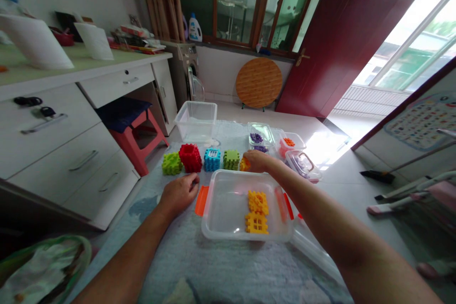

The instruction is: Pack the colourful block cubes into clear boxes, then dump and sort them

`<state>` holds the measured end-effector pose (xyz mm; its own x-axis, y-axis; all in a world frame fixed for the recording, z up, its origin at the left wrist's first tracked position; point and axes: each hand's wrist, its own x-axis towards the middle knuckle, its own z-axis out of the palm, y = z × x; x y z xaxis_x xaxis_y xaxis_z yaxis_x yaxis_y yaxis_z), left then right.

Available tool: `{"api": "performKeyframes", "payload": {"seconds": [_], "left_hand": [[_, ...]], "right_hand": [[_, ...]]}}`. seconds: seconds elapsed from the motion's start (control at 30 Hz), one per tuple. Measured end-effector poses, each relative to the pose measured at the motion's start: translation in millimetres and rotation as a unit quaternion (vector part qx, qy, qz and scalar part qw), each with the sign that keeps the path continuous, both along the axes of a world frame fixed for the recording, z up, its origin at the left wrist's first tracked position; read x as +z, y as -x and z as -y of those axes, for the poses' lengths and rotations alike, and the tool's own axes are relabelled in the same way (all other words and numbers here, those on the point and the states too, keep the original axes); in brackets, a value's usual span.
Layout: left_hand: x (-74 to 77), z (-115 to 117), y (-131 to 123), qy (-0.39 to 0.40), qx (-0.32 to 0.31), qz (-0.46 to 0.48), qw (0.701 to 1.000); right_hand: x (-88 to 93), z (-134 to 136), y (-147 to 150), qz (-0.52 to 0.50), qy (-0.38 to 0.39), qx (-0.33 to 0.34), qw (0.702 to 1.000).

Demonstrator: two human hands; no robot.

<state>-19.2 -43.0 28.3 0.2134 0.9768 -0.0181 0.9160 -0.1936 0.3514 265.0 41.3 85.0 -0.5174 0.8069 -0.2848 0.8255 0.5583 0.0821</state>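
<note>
My right hand [255,160] reaches over the far side of a clear plastic box and grips a yellow-orange interlocking block [244,164], partly hidden by the fingers. Resting on the mat, my left hand [180,194] is loosely curled beside the orange latch [202,201], with nothing visible in it. Inside the clear box [224,233] lie yellow interlocking pieces [257,211] on the right side. Beyond it stands a row of assembled blocks: lime green [171,163], red [190,157], blue [212,159] and green [231,159].
A larger clear bin [195,126] stands at the back left. Small clear containers with purple [256,138] and orange pieces [289,142] sit behind my right hand. A lidded case [303,165] is at the right. A pink stool [137,140] stands by the desk.
</note>
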Motion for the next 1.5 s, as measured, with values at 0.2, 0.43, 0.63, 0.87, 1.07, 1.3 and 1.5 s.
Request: {"api": "performKeyframes", "payload": {"seconds": [0.2, 0.43, 0.63, 0.87, 1.07, 1.3, 1.5], "left_hand": [[1.4, 0, 0, 0.000, -0.004, -0.004, 1.000], [2.6, 1, -1, 0.000, -0.001, -0.007, 1.000], [0.5, 0, -1, 0.000, -0.003, -0.013, 1.000], [-3.1, 0, 0, -0.018, -0.003, -0.021, 1.000], [-2.8, 0, 0, -0.014, -0.006, -0.010, 1.000], [0.8, 1, -1, -0.010, -0.007, -0.025, 1.000], [0.2, 1, -1, -0.011, -0.009, -0.022, 1.000]], "right_hand": [[0.1, 0, -4, -0.012, -0.013, -0.007, 1.000], [24.2, 7, -13, -0.038, -0.043, -0.026, 0.998], [86.7, 48, -5, -0.139, -0.063, -0.024, 0.988], [98.6, 103, 40, -0.143, 0.051, 0.107, 0.983], [47.0, 111, 67, -0.036, 0.085, 0.147, 0.985], [17.2, 115, 72, -0.009, 0.020, 0.121, 0.992], [19.2, 120, 72, 0.011, 0.010, 0.123, 0.992]]}}
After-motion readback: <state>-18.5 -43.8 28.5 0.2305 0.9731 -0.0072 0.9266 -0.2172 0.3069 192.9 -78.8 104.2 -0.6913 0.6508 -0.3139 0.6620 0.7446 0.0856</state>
